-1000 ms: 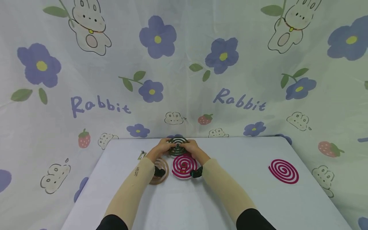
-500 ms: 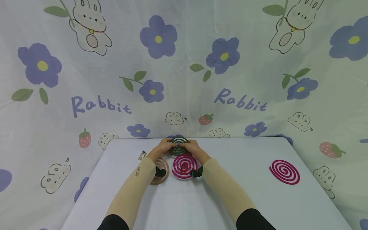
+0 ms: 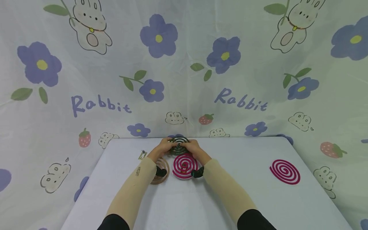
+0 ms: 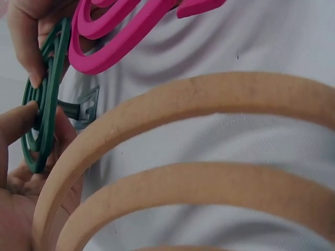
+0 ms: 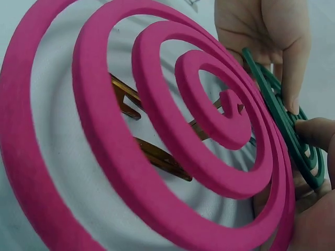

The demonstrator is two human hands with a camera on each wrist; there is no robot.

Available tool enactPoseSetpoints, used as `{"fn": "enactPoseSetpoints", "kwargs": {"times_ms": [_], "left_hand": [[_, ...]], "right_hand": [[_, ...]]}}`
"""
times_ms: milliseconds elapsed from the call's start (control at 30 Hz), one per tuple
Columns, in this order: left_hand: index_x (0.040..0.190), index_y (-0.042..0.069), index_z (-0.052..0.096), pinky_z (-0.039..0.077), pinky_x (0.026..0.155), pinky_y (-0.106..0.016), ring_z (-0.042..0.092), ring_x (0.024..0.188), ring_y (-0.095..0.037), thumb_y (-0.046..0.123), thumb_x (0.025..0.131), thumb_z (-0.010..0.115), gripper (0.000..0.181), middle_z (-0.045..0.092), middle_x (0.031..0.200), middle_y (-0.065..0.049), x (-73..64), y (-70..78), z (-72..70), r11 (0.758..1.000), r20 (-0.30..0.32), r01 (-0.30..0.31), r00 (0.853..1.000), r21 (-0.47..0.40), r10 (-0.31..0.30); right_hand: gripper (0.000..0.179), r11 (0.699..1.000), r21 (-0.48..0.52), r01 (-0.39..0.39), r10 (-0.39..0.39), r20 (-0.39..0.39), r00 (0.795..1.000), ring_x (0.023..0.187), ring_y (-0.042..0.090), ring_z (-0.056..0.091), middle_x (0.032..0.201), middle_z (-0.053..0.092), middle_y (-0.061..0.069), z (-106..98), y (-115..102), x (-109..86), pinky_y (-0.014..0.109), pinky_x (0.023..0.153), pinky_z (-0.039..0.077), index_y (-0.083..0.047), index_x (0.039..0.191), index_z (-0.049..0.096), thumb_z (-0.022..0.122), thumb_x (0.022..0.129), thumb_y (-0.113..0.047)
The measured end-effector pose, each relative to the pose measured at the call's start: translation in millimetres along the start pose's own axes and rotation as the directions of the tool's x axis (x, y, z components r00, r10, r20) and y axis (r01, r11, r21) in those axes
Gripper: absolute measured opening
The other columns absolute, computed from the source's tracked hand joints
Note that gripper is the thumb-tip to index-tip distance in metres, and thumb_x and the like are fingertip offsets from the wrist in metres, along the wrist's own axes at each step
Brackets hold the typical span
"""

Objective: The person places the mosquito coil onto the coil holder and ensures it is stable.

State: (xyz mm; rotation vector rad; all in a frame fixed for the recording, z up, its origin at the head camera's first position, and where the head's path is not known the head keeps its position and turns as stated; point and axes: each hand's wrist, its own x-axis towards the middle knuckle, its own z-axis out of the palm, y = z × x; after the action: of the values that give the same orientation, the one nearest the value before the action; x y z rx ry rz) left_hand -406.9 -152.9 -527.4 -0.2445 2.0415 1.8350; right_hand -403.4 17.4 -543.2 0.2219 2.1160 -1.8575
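Observation:
A dark green mosquito coil is held between both hands near the table's far edge. My left hand pinches its left side, thumb on the near face. The right hand pinches the opposite side, thumb tips close together by the coil's centre. Behind the coil, a small metal stand shows in the left wrist view. Just nearer to me, a pink mosquito coil sits raised over a brownish metal stand. A tan mosquito coil stands under my left wrist, partly hidden by it.
Another pink mosquito coil lies flat on the right of the white table. A small metal stand lies left of my left hand. A patterned cloth hangs behind the table.

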Motion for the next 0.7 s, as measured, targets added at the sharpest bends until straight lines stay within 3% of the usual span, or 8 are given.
{"fn": "enactPoseSetpoints", "kwargs": {"times_ms": [433, 700], "left_hand": [[0.14, 0.0, 0.045, 0.055, 0.074, -0.03, 0.061, 0.092, -0.021, 0.012, 0.093, 0.066, 0.054, 0.056, 0.121, -0.018, 1.3, 1.0, -0.6, 0.999, -0.006, 0.016, 1.0, 0.038, -0.016], [0.137, 0.003, 0.048, 0.054, 0.074, -0.03, 0.06, 0.094, -0.022, 0.012, 0.092, 0.067, 0.049, 0.055, 0.122, -0.018, 0.7, -3.7, -0.6, 0.998, -0.011, -0.03, 0.999, 0.063, 0.03]], "right_hand": [[0.049, 0.997, -0.03, 0.077, -0.077, 0.016, 0.997, 0.109, 0.027, 0.059, 0.121, 0.061, 0.016, -1.4, 1.3, 0.7, 0.037, 0.093, 0.049, 0.002, 0.129, 0.056, 0.072, 0.087, -0.015], [0.049, 0.989, -0.086, 0.119, -0.12, -0.006, 0.993, 0.111, 0.029, 0.055, 0.123, 0.057, 0.017, 0.4, 3.7, -0.6, 0.04, 0.095, 0.046, 0.0, 0.13, 0.053, 0.072, 0.087, -0.016]]}}
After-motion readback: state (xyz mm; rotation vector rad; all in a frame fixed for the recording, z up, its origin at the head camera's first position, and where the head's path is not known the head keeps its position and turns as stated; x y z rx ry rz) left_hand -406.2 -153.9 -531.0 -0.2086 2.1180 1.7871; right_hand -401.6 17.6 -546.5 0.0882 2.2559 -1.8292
